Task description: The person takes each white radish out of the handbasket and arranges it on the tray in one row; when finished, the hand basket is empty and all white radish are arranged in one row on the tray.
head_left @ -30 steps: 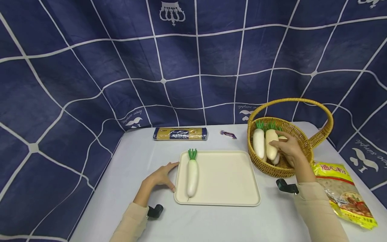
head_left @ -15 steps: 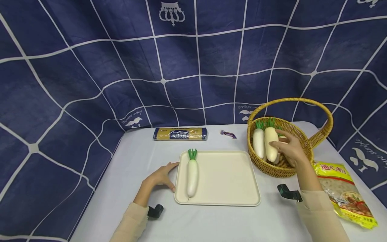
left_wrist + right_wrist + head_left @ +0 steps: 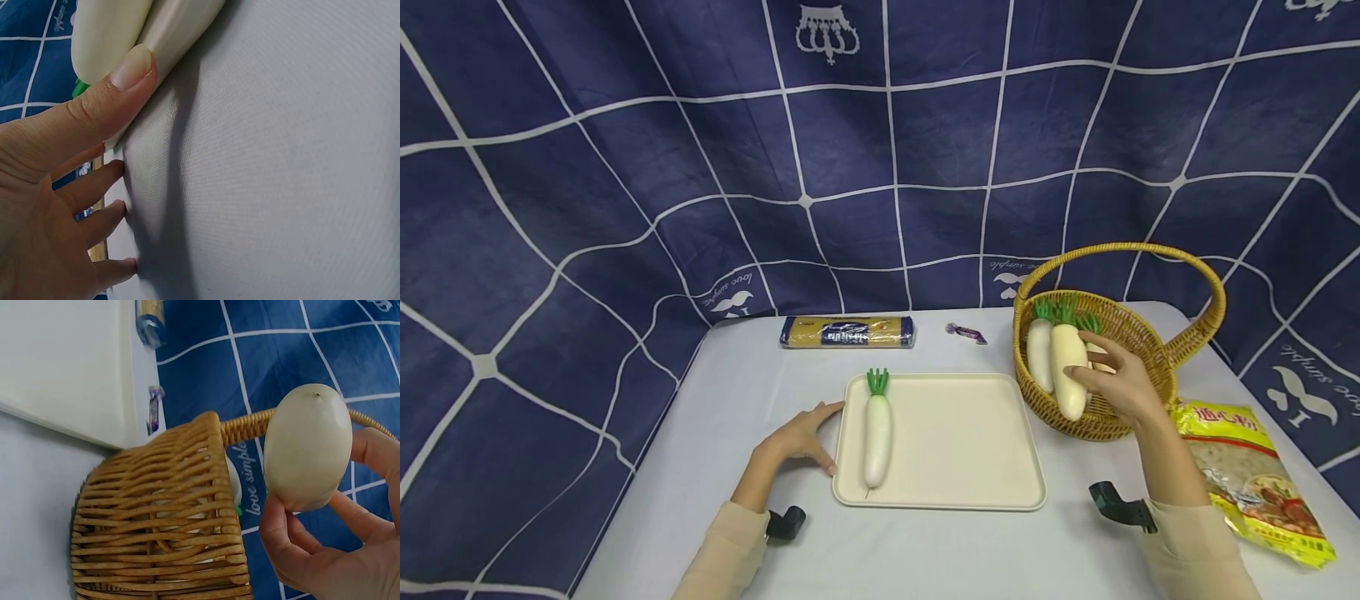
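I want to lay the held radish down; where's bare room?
Free: the tray right of its white radish; the table on the tray's near side, between wrist cameras. Crowded: at the basket, by radishes, right hand and held radish.

The right hand (image 3: 1122,386) grips 1 cream radish (image 3: 1067,371); the left hand (image 3: 797,435), well left of that grip, makes 2 hands. Around the grip is 1 wicker basket (image 3: 1138,329) with at least 2 more radishes: 1 white radish (image 3: 1040,354) left of the grip, 1 half-hidden radish (image 3: 1089,322) behind the fingers; any deeper cannot be counted. Left of the grip: 1 tray (image 3: 962,442) bearing 1 green-topped radish (image 3: 877,437). Farther back and left: 1 blue-and-gold packet (image 3: 847,332), 1 wrapped candy (image 3: 966,333). Right of it: 1 yellow bag (image 3: 1255,483).
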A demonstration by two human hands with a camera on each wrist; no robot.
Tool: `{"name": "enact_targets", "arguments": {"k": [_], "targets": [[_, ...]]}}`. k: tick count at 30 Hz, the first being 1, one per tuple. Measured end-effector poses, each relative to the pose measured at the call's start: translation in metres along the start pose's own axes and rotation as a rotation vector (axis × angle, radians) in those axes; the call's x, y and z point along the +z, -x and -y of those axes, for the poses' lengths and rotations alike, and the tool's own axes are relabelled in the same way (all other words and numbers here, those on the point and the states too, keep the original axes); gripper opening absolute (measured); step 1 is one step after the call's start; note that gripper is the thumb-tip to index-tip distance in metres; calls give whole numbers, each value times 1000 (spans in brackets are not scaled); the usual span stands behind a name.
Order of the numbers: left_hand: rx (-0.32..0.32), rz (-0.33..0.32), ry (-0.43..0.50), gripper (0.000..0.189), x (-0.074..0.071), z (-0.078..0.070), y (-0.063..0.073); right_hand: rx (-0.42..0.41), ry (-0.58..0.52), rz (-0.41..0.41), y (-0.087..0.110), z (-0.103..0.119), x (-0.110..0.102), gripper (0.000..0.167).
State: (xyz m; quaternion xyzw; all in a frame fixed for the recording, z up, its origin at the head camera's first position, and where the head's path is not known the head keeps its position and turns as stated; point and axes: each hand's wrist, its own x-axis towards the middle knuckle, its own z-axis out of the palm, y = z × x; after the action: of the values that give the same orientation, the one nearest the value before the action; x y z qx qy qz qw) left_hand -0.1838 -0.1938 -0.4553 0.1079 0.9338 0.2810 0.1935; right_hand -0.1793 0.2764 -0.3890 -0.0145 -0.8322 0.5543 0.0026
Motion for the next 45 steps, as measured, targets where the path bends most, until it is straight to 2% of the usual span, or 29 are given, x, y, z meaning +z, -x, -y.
{"name": "enact_targets", "arguments": {"k": [10,17,30,39,45], "targets": [[-4,0,2,110,1,0,0,-76,64,3,16,-2,7,71],[-11,1,5,110,2,-1,-1,-114,-33,16,26,-3,15,68],[-21,3,-7,110,1,-1,-1,-160,-85,28,36,-1,38,64],[-15,0,-5,109,1,-2,0,-130,-167,36,39,-1,52,65],[-21,-5,-1,110,1,-1,1,-147,-209,70,39,0,63,65]]}}
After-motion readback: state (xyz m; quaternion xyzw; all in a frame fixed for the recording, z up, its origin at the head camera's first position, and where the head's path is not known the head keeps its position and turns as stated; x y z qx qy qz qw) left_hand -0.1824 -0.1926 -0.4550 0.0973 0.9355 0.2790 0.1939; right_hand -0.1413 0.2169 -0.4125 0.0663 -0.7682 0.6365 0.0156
